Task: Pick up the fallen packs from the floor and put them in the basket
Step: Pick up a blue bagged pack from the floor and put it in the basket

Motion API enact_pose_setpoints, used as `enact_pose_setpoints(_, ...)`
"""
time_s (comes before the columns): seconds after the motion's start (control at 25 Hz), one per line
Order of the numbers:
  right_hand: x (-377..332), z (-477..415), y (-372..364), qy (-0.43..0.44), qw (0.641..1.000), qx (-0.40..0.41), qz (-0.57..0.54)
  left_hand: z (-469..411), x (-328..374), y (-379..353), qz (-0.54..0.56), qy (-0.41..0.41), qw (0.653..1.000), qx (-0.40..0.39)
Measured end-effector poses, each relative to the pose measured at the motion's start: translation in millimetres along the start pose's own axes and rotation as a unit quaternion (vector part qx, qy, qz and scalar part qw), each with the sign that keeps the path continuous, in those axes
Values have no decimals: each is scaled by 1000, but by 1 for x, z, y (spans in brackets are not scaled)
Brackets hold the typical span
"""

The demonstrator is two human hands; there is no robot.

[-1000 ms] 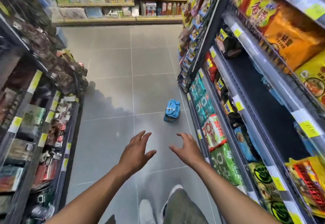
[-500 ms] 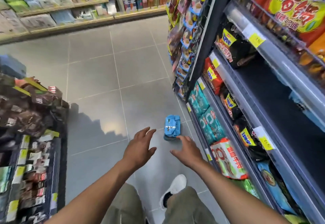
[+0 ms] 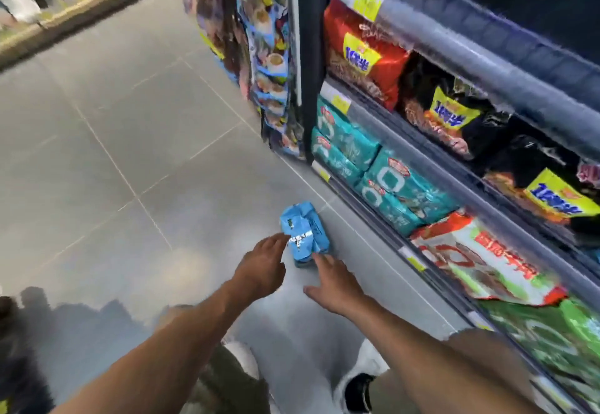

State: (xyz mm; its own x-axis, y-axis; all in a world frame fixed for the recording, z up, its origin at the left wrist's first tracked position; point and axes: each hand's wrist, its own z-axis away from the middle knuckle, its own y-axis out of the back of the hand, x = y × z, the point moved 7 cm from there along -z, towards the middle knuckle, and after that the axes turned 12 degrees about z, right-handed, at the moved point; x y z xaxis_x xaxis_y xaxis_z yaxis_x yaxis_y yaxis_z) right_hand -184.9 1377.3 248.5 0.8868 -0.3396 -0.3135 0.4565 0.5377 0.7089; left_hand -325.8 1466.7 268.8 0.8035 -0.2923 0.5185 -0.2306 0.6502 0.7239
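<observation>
A light blue pack (image 3: 303,233) lies on the grey tiled floor close to the foot of the right-hand shelving. My left hand (image 3: 262,265) reaches out with straight fingers, its tips at the pack's left edge. My right hand (image 3: 334,280) is spread flat just below the pack's near end, fingers extended toward it. Neither hand holds anything. No basket is in view. The frame is blurred by motion.
Shelves (image 3: 448,166) on the right hold teal, red, black and green snack bags, close beside the pack. A hanging display rack (image 3: 266,56) stands at the shelf end. Grey floor tiles (image 3: 130,153) stretch to the left. My legs and white shoes (image 3: 367,378) are below.
The view has dropped lower and closer to the floor. Both hands have advanced to the blue pack, which now looks much bigger; the left shelving has left the frame.
</observation>
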Motion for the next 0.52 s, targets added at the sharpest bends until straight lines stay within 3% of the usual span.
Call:
enact_pose_setpoints(0.16,31,-115,-90,-18,1000,-6,-10,-117,-78,-67,-124,-63,989,-42)
enact_pose_setpoints(0.36,47,-208,-164,-20,999,35,5,-228,-140,-133,-294,-102,944,-113)
enact_pose_setpoints(0.52,57,-220,-194,-54,996,48,46,-245,-163,-162,-293,-91,941,-142)
